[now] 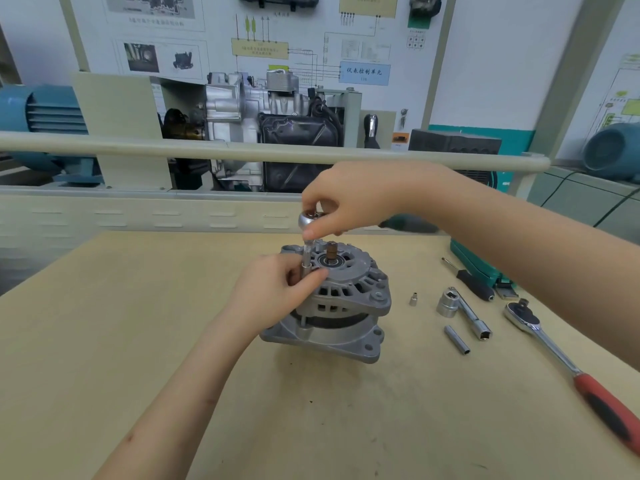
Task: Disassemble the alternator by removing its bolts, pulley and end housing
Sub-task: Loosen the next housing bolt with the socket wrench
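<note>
Head view, alternator (346,299) under both hands, left fingers (311,277) pinching socket extension (306,261)

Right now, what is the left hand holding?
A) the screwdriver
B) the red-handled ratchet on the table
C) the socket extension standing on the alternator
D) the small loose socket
C: the left hand pinches the upright socket extension on the alternator, while the red-handled ratchet lies untouched on the table.

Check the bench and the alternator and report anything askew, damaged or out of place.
Nothing stands out. The alternator stands upright on the table, with no visible damage. The right hand holds the small ratchet above it, and the left hand steadies its extension. Loose sockets lie to the right.
</note>
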Demonstrator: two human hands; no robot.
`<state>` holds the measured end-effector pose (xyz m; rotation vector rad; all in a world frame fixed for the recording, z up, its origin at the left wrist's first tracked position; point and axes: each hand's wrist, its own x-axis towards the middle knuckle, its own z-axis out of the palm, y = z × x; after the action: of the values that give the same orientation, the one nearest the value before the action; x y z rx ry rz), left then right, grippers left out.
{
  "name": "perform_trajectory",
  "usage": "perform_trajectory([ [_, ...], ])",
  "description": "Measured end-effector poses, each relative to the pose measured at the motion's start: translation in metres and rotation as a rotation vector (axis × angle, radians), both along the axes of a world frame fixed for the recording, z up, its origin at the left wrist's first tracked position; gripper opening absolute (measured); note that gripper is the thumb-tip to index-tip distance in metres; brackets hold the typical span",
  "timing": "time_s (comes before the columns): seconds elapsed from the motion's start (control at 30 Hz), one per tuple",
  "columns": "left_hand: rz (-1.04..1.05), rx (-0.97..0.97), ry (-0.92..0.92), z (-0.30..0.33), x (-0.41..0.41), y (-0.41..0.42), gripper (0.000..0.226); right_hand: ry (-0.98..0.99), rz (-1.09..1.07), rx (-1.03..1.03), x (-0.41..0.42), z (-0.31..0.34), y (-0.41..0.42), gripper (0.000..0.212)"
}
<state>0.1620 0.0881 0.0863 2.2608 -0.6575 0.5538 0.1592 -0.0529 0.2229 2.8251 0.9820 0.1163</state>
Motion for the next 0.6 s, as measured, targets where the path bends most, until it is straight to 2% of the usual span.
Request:
perform_trajectory([
  [0.07, -0.011, -0.022, -0.002, -0.0002, -0.0005, 0.0008, 0.049, 0.041, 0.036, 0.028, -0.0017, 0.0016, -0.0018, 0.033],
  [0.13, -0.021, -0.048, -0.015, -0.0007, -0.001, 0.0004, 0.047, 0.068, 0.037, 0.036, -0.0021, 0.0017, -0.0011, 0.039],
  [0.27, -0.01, -0.041, -0.036, -0.0012, -0.0002, -0.0006, 0.047, 0.009, 0.021, 0.019, -0.0006, -0.0005, 0.0003, 0.041],
  [0.4, -0.006, -0.045, -0.049, -0.002, 0.0002, -0.0021, 0.049, -0.018, -0.051, 0.013, 0.0007, -0.0055, 0.0037, 0.053],
  [0.47, -0.006, -0.05, -0.043, -0.0025, 0.0004, -0.002, 0.049, -0.05, -0.044, -0.014, 0.0009, -0.0065, 0.005, 0.052],
  [0.6, -0.02, -0.044, -0.018, -0.0019, 0.0026, 0.0, 0.049, 0.041, -0.01, -0.01, 0.0018, -0.0035, 0.0001, 0.041],
])
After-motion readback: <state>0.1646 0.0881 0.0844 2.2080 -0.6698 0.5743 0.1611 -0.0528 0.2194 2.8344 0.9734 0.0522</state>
